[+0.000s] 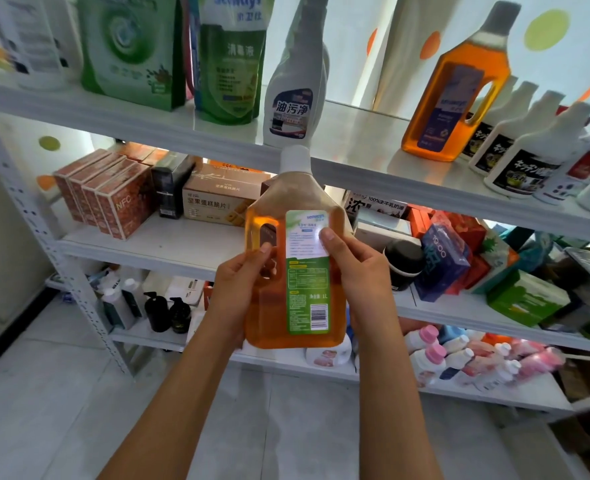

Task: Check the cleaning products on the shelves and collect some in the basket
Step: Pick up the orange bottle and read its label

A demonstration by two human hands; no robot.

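Both hands hold a clear plastic bottle of orange liquid with a white cap and a green-and-white back label (295, 271) upright in front of the white metal shelves (169, 244). The left hand (241, 289) grips its left side near the moulded handle; the right hand (355, 271) grips its right side, thumb pressed on the label. A matching orange bottle with a grey cap (456, 95) stands on the upper shelf, beside white bottles with black labels (522, 157).

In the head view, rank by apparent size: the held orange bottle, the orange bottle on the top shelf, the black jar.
1. Held orange bottle, partly because it is nearest.
2. Shelf orange bottle.
3. Black jar.
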